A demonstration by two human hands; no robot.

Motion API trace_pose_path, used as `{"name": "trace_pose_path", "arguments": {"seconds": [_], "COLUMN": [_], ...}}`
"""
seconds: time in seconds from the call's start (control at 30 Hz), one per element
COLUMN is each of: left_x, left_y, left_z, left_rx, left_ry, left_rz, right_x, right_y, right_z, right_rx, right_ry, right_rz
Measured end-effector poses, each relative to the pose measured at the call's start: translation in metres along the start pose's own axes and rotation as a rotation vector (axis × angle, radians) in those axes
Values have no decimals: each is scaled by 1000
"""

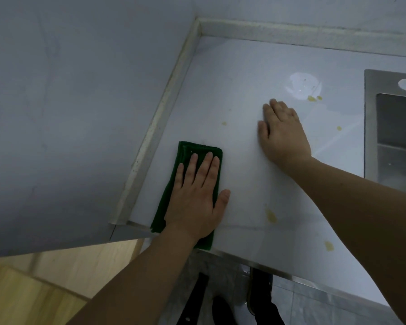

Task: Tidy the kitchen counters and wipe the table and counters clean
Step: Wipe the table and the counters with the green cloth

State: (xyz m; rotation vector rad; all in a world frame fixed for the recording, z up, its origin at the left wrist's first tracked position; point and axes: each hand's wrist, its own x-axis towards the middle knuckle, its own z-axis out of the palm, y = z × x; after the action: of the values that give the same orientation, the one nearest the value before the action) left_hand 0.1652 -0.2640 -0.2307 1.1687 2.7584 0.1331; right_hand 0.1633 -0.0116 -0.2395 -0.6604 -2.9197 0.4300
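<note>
While left hand (197, 198) presses flat on green cloth (192, 160), right hand (283, 132) spread flat on surface (232, 90): sweep right toward yellow spots (271, 215), pressure even.

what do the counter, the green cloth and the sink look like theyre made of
Counter: looks like polished stone or a glossy white laminate, since it mirrors a round light; which one is unclear.
Green cloth: a soft, matte fabric, perhaps microfibre or a scouring pad, folded flat under the left hand.
Sink: brushed stainless steel by its dull grey metallic sheen and sharp folded edges.
</note>
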Motion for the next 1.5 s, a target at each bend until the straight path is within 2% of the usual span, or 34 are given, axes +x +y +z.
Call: {"name": "trace_pose_path", "arguments": {"seconds": [0.23,0.87,1.13,1.33,1.5], "left_x": [16,141,175,194,215], "left_y": [0,2,1,1,1], "left_z": [-4,-15,-18,-22,-23], "left_rx": [-10,22,3,10,19], "left_ry": [-14,7,27,32,31], "left_rz": [-3,-17,-16,-22,-32], "right_x": [-2,2,36,65,105], "right_y": [-1,0,19,54,77], "right_z": [0,-2,-39,-60,-70], "right_rx": [-14,-29,-8,20,21], "right_ry": [-18,-14,-88,6,-63], "right_rz": [0,-13,-59,49,194]}}
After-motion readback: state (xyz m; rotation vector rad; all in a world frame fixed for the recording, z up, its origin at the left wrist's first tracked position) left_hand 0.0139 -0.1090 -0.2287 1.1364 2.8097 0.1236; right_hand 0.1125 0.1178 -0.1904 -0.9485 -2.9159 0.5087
